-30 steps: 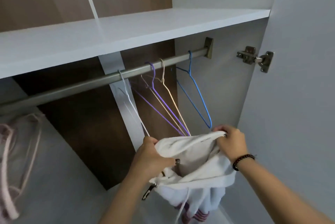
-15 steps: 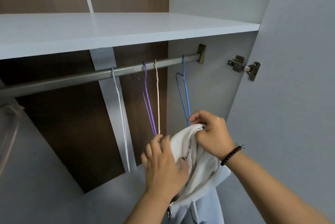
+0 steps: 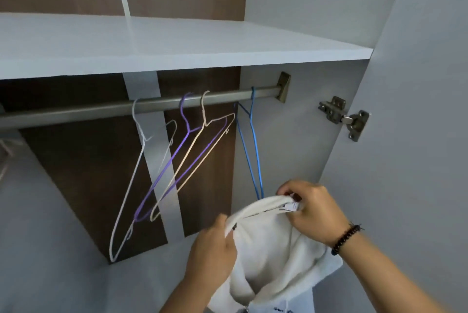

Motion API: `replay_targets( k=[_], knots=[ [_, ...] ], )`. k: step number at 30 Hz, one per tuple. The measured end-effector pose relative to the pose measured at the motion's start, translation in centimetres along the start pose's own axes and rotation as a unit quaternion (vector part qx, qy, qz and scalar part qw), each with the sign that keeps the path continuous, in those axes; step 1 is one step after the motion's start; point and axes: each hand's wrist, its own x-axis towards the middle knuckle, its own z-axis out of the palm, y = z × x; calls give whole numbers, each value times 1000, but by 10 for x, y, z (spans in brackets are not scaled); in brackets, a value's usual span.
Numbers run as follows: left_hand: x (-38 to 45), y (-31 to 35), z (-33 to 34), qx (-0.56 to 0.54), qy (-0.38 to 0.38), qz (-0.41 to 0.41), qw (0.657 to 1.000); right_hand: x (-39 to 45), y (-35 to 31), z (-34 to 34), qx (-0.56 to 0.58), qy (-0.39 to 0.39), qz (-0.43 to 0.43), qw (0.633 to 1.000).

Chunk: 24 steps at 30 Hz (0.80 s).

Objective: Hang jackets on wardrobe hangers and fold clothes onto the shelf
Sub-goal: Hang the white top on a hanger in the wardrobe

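A white hooded jacket [image 3: 268, 257] hangs between my hands at the lower middle, its collar spread open. My left hand [image 3: 212, 252] grips the collar's left edge. My right hand [image 3: 311, 211] pinches the collar's right end, by the label. A blue wire hanger [image 3: 254, 145] hangs from the metal rail [image 3: 101, 111], its lower end hidden behind the jacket and my right hand. White [image 3: 131, 186], purple [image 3: 174, 160] and cream [image 3: 192, 158] wire hangers hang further left on the same rail. The white shelf [image 3: 177, 44] runs above the rail.
The open wardrobe door [image 3: 417, 135] stands close on the right, with a metal hinge [image 3: 342, 116] at its edge. A pale garment [image 3: 5, 153] hangs at the far left edge. The brown back panel [image 3: 83, 165] lies behind the hangers.
The collar has been pulled wider open between my hands. The view has shifted and the hangers now show from the side instead of edge-on.
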Motion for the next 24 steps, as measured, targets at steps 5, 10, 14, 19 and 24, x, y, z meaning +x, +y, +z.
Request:
replay_targets(
  k=[5,10,14,19,24],
  knots=[
    [14,24,1,-140,46,-99,984,47,28,4,61,-168,35,983],
    [36,38,-13,-187,136,-100,968,104,19,5,328,-122,81,933],
    [45,46,-27,-171,169,-91,966,173,13,20,294,31,175,939],
    [35,52,-41,-175,191,-77,963,227,3,56,351,-50,319,879],
    [20,52,-59,-152,211,-95,961,242,-3,62,457,-24,349,818]
  ],
)
